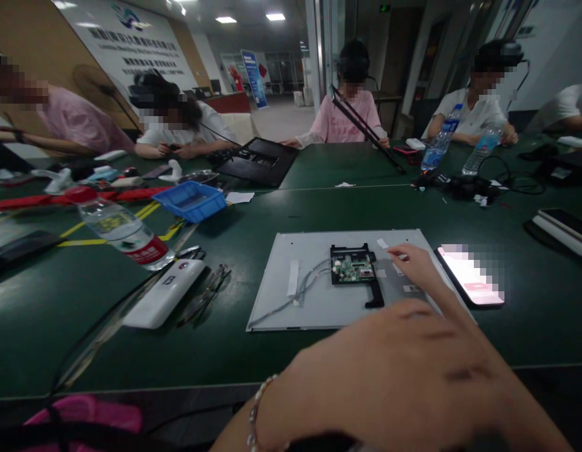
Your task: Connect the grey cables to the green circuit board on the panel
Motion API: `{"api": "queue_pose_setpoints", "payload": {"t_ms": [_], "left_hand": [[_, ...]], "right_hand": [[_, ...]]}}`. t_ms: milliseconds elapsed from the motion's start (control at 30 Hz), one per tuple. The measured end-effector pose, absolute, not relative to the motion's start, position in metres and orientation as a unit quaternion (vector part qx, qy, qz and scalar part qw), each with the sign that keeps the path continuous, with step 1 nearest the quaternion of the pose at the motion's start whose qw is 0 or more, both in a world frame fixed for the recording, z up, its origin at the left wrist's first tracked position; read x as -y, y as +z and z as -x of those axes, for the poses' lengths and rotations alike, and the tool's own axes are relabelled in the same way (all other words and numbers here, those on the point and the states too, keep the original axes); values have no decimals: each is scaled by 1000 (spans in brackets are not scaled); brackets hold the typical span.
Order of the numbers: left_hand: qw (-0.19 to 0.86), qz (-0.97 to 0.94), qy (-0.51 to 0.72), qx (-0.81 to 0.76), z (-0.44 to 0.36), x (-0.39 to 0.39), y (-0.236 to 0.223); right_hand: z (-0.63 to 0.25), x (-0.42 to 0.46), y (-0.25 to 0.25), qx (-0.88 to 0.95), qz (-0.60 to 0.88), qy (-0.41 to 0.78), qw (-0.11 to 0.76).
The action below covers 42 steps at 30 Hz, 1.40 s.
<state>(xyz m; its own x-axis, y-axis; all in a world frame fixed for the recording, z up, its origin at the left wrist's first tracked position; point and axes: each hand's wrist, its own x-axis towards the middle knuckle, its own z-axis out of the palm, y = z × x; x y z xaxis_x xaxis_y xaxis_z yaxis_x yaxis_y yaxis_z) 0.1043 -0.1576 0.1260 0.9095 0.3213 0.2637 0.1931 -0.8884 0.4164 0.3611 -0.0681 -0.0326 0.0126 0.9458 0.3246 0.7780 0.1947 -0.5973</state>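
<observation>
A grey metal panel point(319, 301) lies flat on the green table in front of me. A small green circuit board point(353, 269) in a black bracket sits near its middle, with grey cables point(306, 284) running off to the left. My right hand point(415, 267) rests on the panel just right of the board, fingers stretched out towards a small white label point(382, 243). My left hand point(404, 376) is raised close to the camera, large and blurred, with a bead bracelet point(253, 417) on the wrist. Its fingers do not show clearly.
A lit phone point(472, 277) lies right of the panel. To the left are a white power bank point(164, 294), glasses point(206, 294), a tipped water bottle point(123, 231) and a blue bin point(191, 201). Several people work across the table, with a black frame point(257, 162) and water bottles point(439, 147).
</observation>
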Motion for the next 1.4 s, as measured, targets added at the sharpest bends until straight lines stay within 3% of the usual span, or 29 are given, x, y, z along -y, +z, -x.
{"api": "queue_pose_setpoints", "payload": {"t_ms": [100,367,600,1067,1400], "left_hand": [[143,-979,105,-95,-121,97,99],[75,-945,141,-285,-98,11,20],[42,-917,154,-365,-87,11,10],[70,-911,148,-379,-88,6,-3],[68,-913,149,-373,-89,7,-4]], "right_hand": [[-364,61,-34,718,619,79,307],[-370,34,-28,762,606,54,221],[-372,19,-36,730,617,85,282],[-374,-8,-35,704,625,200,271],[-366,0,-37,708,628,153,286]]}}
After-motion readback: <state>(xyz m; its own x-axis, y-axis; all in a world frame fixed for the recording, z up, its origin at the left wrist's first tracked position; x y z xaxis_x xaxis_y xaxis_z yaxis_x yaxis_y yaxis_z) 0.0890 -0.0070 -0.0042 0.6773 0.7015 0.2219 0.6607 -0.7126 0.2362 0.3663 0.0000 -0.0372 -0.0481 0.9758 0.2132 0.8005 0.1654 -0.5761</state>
